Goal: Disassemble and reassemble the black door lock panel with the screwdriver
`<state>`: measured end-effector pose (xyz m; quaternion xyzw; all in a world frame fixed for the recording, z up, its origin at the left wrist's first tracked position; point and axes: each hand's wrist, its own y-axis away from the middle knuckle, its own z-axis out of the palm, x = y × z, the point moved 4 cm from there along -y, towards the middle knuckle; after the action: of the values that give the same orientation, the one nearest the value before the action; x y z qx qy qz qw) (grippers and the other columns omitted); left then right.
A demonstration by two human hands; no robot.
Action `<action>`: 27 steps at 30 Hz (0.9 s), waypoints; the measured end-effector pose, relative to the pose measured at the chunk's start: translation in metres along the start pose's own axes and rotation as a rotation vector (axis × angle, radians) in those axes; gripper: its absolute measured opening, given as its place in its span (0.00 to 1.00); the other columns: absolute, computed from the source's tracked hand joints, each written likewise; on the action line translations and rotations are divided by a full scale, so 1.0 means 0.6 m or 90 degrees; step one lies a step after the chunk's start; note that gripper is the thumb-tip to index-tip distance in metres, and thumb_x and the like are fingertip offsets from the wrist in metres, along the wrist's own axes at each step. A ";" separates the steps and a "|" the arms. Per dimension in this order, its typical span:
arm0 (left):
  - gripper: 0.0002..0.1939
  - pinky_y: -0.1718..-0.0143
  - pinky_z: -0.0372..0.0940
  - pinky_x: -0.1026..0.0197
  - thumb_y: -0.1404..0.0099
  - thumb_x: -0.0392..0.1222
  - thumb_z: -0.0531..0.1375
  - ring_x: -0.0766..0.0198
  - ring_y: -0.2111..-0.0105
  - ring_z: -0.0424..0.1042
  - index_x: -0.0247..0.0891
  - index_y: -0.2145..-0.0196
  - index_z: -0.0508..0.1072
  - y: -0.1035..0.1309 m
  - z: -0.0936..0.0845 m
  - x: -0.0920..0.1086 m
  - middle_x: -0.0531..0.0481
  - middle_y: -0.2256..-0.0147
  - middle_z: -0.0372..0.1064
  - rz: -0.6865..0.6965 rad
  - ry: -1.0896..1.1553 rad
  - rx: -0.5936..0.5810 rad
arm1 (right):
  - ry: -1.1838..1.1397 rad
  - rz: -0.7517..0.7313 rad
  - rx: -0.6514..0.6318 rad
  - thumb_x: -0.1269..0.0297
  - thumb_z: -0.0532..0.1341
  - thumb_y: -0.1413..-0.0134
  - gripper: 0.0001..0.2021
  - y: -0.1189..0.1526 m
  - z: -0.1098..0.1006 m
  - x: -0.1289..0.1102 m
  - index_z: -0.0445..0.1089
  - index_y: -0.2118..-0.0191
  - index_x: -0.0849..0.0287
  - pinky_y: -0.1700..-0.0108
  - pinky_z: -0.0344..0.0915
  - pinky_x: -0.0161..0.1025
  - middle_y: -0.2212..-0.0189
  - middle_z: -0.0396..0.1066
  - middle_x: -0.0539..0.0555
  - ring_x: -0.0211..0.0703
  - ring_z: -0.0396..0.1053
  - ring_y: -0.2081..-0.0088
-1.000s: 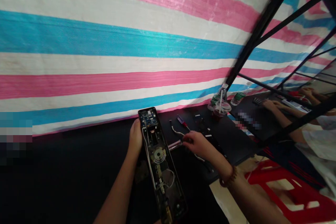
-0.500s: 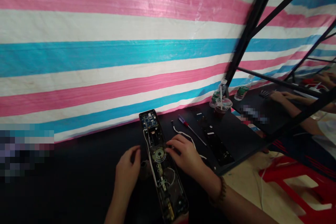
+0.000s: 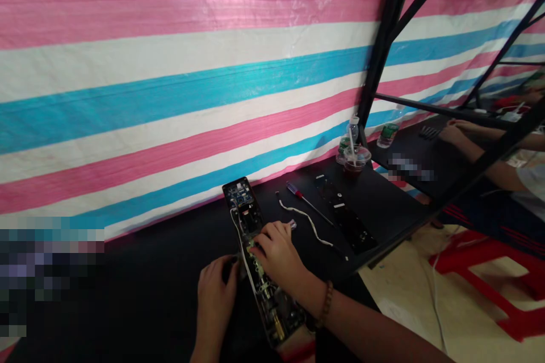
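A long, narrow black housing (image 3: 272, 334), which looks like an opened electronic door lock, lies on the table. A blue circuit board (image 3: 242, 195) fills its far end, and a brass-coloured part (image 3: 279, 326) shows at the near end. My right hand (image 3: 276, 252) reaches over its middle, fingers bent together on the mechanism, and hides what they grip. A clear pinkish piece (image 3: 292, 224) shows beyond its knuckles; whether it is held I cannot tell. Close to the housing's left side, my left hand (image 3: 217, 286) has curled fingers, thumb and forefinger around a small dark piece.
Right of the housing lie a white cable (image 3: 304, 215), a screwdriver (image 3: 309, 202) and a long black plate (image 3: 344, 212). A lidded drink cup (image 3: 356, 159) and a bottle (image 3: 344, 147) stand behind. Another person's hands (image 3: 453, 131) are at the far table. A red stool (image 3: 481, 272) stands right.
My right hand has moved left over the housing and covers the round part seen before. My left hand has shifted slightly right and down, closer to the housing. The view has shifted a little.
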<state>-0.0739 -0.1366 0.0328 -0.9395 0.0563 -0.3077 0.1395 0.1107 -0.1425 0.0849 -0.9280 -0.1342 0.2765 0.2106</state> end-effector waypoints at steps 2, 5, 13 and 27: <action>0.22 0.51 0.64 0.45 0.38 0.57 0.53 0.45 0.57 0.71 0.36 0.61 0.75 -0.004 -0.013 0.003 0.39 0.61 0.76 -0.012 0.006 0.017 | -0.003 0.012 0.013 0.61 0.66 0.41 0.06 0.002 0.003 -0.002 0.73 0.63 0.57 0.52 0.54 0.47 0.62 0.69 0.53 0.47 0.62 0.56; 0.23 0.52 0.65 0.46 0.39 0.58 0.54 0.45 0.56 0.71 0.37 0.60 0.75 -0.008 -0.042 0.017 0.39 0.60 0.75 -0.042 -0.002 0.053 | -0.035 0.014 0.026 0.61 0.66 0.42 0.06 0.007 0.000 -0.004 0.73 0.62 0.57 0.51 0.55 0.47 0.62 0.69 0.53 0.48 0.62 0.56; 0.17 0.45 0.60 0.44 0.35 0.54 0.56 0.48 0.50 0.67 0.40 0.60 0.76 -0.029 -0.038 0.122 0.42 0.57 0.75 0.129 0.023 0.050 | -0.131 0.135 0.134 0.69 0.60 0.39 0.06 -0.010 -0.072 0.105 0.74 0.58 0.58 0.52 0.60 0.43 0.62 0.72 0.55 0.46 0.67 0.57; 0.12 0.40 0.56 0.39 0.34 0.48 0.57 0.44 0.41 0.59 0.42 0.58 0.76 -0.008 0.001 0.123 0.42 0.47 0.70 0.131 0.001 0.076 | 0.180 0.161 -0.204 0.59 0.55 0.33 0.15 -0.163 -0.028 0.194 0.71 0.53 0.67 0.49 0.61 0.39 0.54 0.71 0.65 0.47 0.69 0.52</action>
<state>-0.0139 -0.1461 0.0753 -0.9185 0.1338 -0.2955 0.2263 0.2018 -0.0197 0.0900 -0.9884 -0.0286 0.1433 0.0413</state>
